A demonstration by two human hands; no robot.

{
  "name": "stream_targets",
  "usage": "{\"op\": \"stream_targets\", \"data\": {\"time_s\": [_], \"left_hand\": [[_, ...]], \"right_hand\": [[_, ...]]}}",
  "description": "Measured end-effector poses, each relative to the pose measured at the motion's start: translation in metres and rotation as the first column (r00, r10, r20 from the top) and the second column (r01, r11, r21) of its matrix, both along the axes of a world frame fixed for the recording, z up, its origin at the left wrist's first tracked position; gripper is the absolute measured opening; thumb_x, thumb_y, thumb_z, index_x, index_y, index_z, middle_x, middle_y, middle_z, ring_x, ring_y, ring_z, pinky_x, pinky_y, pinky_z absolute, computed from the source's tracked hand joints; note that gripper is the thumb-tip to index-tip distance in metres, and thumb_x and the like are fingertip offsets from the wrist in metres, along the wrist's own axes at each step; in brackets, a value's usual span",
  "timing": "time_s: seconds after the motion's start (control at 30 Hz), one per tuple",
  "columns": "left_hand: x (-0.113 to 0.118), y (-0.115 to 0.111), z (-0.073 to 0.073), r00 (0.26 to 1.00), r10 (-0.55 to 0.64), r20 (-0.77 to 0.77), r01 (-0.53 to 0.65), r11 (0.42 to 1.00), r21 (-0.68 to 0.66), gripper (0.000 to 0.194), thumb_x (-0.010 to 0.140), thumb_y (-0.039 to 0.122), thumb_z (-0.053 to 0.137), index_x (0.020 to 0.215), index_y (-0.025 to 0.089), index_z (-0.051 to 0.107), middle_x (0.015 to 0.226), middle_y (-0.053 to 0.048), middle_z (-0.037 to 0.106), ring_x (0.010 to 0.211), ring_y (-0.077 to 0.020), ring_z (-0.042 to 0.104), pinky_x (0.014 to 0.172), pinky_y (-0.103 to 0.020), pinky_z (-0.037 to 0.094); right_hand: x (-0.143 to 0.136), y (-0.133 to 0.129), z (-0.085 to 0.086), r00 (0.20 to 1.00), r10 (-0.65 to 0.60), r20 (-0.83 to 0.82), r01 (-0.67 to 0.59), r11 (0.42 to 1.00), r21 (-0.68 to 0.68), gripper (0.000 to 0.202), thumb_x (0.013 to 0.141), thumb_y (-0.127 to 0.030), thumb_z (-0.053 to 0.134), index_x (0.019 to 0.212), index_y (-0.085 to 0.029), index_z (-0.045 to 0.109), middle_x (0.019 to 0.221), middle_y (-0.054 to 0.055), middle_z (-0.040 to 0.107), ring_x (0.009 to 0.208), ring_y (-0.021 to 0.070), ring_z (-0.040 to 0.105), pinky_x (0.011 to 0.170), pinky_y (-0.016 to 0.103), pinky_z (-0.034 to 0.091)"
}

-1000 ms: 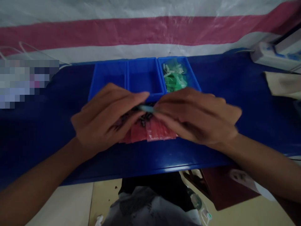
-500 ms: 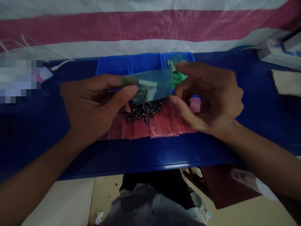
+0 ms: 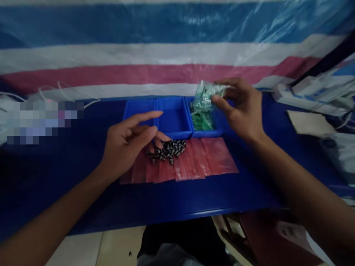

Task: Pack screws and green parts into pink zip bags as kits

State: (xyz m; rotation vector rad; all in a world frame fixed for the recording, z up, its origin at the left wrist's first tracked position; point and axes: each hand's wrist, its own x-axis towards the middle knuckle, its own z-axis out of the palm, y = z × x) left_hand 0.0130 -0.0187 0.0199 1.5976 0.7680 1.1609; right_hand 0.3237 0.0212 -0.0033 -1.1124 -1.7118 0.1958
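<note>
My right hand (image 3: 241, 107) pinches a clear plastic bag (image 3: 204, 95) with small parts inside, above the right blue bin (image 3: 217, 130). Green bags (image 3: 202, 121) lie in that bin. Fingers apart and holding nothing, my left hand (image 3: 130, 144) hovers at the left side of a pile of black screws (image 3: 170, 150), some of which its fingertips hide. Under the screws, flat red plastic bags (image 3: 219, 157) overlap in a row. The middle blue bin (image 3: 174, 120) shows a bare bottom, and my left hand partly covers the left bin (image 3: 140, 108).
White cables (image 3: 66, 92) and a blurred pale object lie at the left back. On the right are a power strip (image 3: 288, 98), a beige pad (image 3: 309, 123) and a grey item. A striped sheet (image 3: 166, 55) hangs behind the blue table (image 3: 177, 203).
My left hand has let go of the clear bag and opened. My right hand now holds a clear bag over the right bin. The view has tilted up, showing more of the sheet.
</note>
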Motion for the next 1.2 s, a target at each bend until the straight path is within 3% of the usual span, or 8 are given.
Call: {"op": "stream_targets", "data": {"time_s": [0.13,0.4,0.5,0.6,0.67,0.77,0.97,1.2], "left_hand": [[-0.008,0.005,0.000,0.997,0.051,-0.062,-0.054,0.997,-0.048,0.039,0.098,0.046,0.084,0.128,0.021,0.081,0.084,-0.006,0.085,0.066,-0.0175,0.078,0.056,-0.023,0.063],[-0.009,-0.002,0.001,0.988,0.050,-0.148,-0.044,0.998,0.041,0.027,0.102,0.046,0.076,0.114,0.023,0.085,0.078,-0.003,0.083,0.065,-0.0187,0.077,0.059,-0.027,0.064],[-0.010,0.001,0.000,0.941,0.210,-0.265,-0.137,0.953,0.269,0.021,0.106,0.041,0.070,0.111,0.028,0.086,0.086,-0.002,0.084,0.074,-0.0202,0.079,0.072,-0.033,0.068],[-0.014,0.010,-0.006,0.855,0.372,-0.361,-0.108,0.808,0.579,0.021,0.108,0.032,0.065,0.117,0.029,0.084,0.107,-0.003,0.086,0.100,-0.0239,0.080,0.097,-0.043,0.068],[-0.016,0.017,-0.014,0.792,0.423,-0.440,-0.003,0.724,0.690,0.023,0.109,0.030,0.064,0.123,0.028,0.083,0.127,-0.006,0.084,0.122,-0.0278,0.076,0.109,-0.050,0.066],[-0.020,0.024,-0.026,0.713,0.428,-0.555,0.147,0.683,0.715,0.026,0.112,0.033,0.063,0.126,0.023,0.082,0.147,-0.010,0.076,0.144,-0.0336,0.067,0.118,-0.057,0.062],[-0.025,0.027,-0.033,0.712,0.318,-0.626,0.251,0.717,0.650,0.028,0.114,0.024,0.057,0.128,0.024,0.081,0.152,-0.010,0.073,0.151,-0.0309,0.064,0.124,-0.057,0.060],[-0.023,0.031,-0.030,0.742,0.259,-0.618,0.214,0.783,0.584,0.023,0.110,0.028,0.063,0.120,0.036,0.083,0.147,0.000,0.076,0.148,-0.0308,0.066,0.124,-0.057,0.060]], "right_hand": [[0.019,0.040,-0.003,0.982,0.053,0.181,-0.030,0.991,-0.130,0.036,0.099,-0.045,0.079,0.119,-0.015,0.084,0.074,0.005,0.074,0.069,0.0224,0.071,0.067,0.038,0.061],[0.012,0.039,-0.017,0.890,0.001,0.456,0.008,1.000,-0.017,0.024,0.099,-0.036,0.079,0.118,-0.024,0.088,0.121,0.016,0.080,0.123,0.0390,0.071,0.108,0.063,0.060],[0.008,0.030,-0.011,0.850,0.063,0.523,-0.057,0.998,-0.029,0.021,0.104,-0.032,0.073,0.116,-0.024,0.087,0.119,0.013,0.085,0.133,0.0393,0.070,0.112,0.063,0.059],[-0.006,0.005,0.004,0.845,0.038,0.533,-0.060,0.998,0.024,0.031,0.108,-0.035,0.067,0.132,-0.021,0.081,0.138,0.017,0.080,0.140,0.0436,0.066,0.112,0.069,0.055],[-0.021,-0.018,0.015,0.850,0.046,0.524,-0.149,0.976,0.156,0.026,0.109,-0.030,0.065,0.127,-0.021,0.081,0.131,0.014,0.082,0.127,0.0376,0.072,0.103,0.060,0.059],[-0.044,-0.047,0.022,0.744,0.377,0.552,-0.507,0.857,0.097,0.017,0.112,-0.024,0.064,0.116,-0.019,0.080,0.104,0.007,0.084,0.093,0.0208,0.076,0.086,0.036,0.061],[-0.055,-0.058,0.002,0.509,0.394,0.765,-0.525,0.846,-0.087,0.020,0.111,-0.012,0.059,0.113,-0.013,0.079,0.100,0.009,0.079,0.091,0.0222,0.072,0.079,0.035,0.058],[-0.045,-0.059,0.004,0.808,0.505,0.305,-0.527,0.850,-0.012,0.015,0.106,-0.013,0.069,0.114,-0.019,0.081,0.115,0.010,0.078,0.098,0.0188,0.076,0.078,0.032,0.063]]}}
